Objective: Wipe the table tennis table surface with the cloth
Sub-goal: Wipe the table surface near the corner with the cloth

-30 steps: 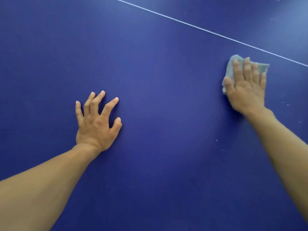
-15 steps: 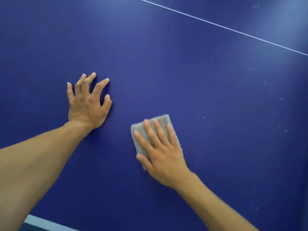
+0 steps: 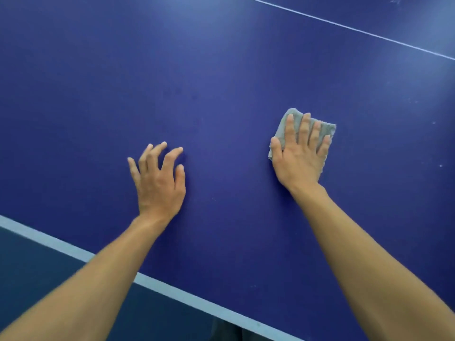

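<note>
The blue table tennis table (image 3: 221, 82) fills most of the head view. A small folded grey cloth (image 3: 289, 120) lies flat on it right of centre. My right hand (image 3: 300, 153) presses down on the cloth with straight, spread fingers, covering most of it. My left hand (image 3: 158, 178) rests on the bare surface to the left, fingers spread and slightly bent, holding nothing.
The table's white edge stripe (image 3: 172, 290) runs diagonally across the lower left, with dark floor (image 3: 37, 267) beyond it. A thin white line (image 3: 357, 30) crosses the top right. Small pale specks dot the surface at the right.
My right hand has slid the cloth from near my left hand out to the right and farther away. The view has tilted down, bringing the table's near edge into sight.
</note>
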Tool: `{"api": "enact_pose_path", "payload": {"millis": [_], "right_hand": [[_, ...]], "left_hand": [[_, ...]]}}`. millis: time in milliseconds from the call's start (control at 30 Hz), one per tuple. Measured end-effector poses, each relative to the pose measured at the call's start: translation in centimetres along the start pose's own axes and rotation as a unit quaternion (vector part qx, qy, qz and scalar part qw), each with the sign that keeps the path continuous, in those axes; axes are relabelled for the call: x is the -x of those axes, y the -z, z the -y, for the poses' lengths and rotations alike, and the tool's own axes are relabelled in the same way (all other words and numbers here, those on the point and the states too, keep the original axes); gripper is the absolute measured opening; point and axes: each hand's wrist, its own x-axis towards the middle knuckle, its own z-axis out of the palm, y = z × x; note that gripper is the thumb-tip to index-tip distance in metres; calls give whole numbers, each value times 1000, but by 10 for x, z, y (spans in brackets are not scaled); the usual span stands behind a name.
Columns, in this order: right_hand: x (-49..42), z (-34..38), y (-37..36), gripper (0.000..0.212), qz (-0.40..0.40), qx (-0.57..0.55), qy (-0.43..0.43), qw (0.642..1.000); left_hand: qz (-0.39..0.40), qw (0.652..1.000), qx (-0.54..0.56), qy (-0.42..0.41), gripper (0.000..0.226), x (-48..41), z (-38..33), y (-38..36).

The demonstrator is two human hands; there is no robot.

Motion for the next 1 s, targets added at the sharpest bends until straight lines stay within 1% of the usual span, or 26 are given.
{"api": "enact_pose_path", "payload": {"millis": [100, 167, 233, 300, 367, 400, 467, 500, 567, 633, 667, 700, 733, 767, 800, 867, 900, 933, 1000], "right_hand": [[66, 62, -20, 70, 13, 24, 149, 988], [120, 88, -37, 68, 31, 17, 262, 964], [173, 91, -55, 65, 37, 14, 352, 935], [214, 70, -64, 65, 49, 39, 398, 915], [233, 36, -65, 66, 53, 57, 403, 912], [234, 20, -61, 66, 51, 64, 392, 916], [222, -3, -50, 65, 54, 76, 336, 937], [211, -6, -45, 66, 56, 74, 290, 952], [182, 6, -39, 68, 48, 53, 180, 981], [152, 39, -40, 68, 36, 19, 77, 996], [138, 60, -42, 67, 33, 7, 46, 998], [129, 82, -44, 67, 34, 3, 35, 999], [124, 104, -46, 67, 39, 3, 45, 998], [127, 124, -48, 66, 44, 6, 77, 996], [135, 139, -50, 66, 48, 12, 127, 991], [165, 145, -57, 64, 52, 31, 246, 967], [185, 136, -60, 63, 50, 41, 290, 955], [204, 119, -62, 62, 50, 46, 314, 947], [241, 73, -68, 62, 49, 54, 316, 946]], "left_hand": [[-15, 997, -4, 73, 37, 53, 33, 11], [-5, 993, -5, 114, 41, 87, 45, 17], [6, 992, -2, 129, 46, 110, 50, 19], [13, 992, -3, 123, 48, 122, 52, 18], [13, 993, -14, 120, 48, 125, 54, 16], [11, 992, -18, 122, 48, 124, 55, 15], [9, 992, -24, 123, 47, 123, 55, 13], [8, 992, -26, 122, 47, 124, 55, 13], [4, 993, -26, 119, 46, 125, 56, 14], [2, 992, -21, 121, 46, 125, 57, 14], [1, 992, -19, 122, 46, 125, 57, 14], [0, 992, -17, 122, 46, 125, 56, 14], [0, 992, -15, 122, 46, 125, 56, 14], [-1, 992, -13, 122, 45, 125, 56, 14], [-3, 992, -11, 122, 44, 125, 56, 14], [-4, 992, -2, 122, 44, 126, 57, 14], [-5, 993, 1, 121, 44, 126, 57, 14], [-5, 993, 2, 120, 44, 126, 57, 14], [-2, 993, -2, 117, 44, 126, 58, 14]]}}
